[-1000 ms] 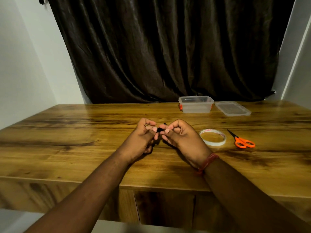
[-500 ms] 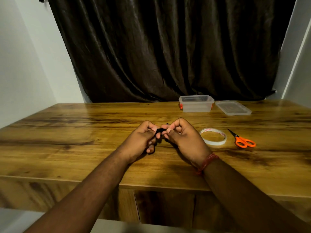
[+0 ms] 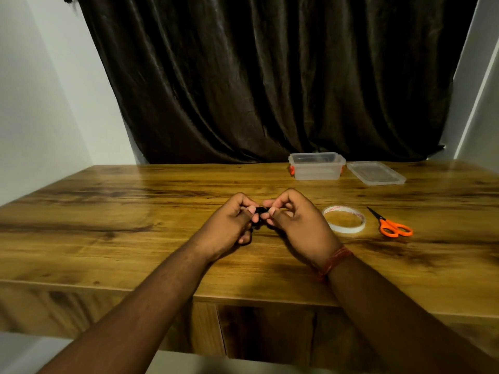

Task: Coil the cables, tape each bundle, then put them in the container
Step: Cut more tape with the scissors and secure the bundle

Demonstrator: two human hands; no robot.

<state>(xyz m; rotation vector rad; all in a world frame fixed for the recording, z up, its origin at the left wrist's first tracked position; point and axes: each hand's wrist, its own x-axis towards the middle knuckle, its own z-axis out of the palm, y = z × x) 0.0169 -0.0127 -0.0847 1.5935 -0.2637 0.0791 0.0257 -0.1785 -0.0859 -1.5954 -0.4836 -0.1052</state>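
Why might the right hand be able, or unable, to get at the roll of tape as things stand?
Probably able, but not yet free. The tape roll lies just beside the right hand with bare table between them. However, that hand and the left hand both pinch the black cable.

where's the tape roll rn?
Head view: the white ring-shaped tape roll lies flat on the wooden table, right of the right hand and left of the orange-handled scissors.
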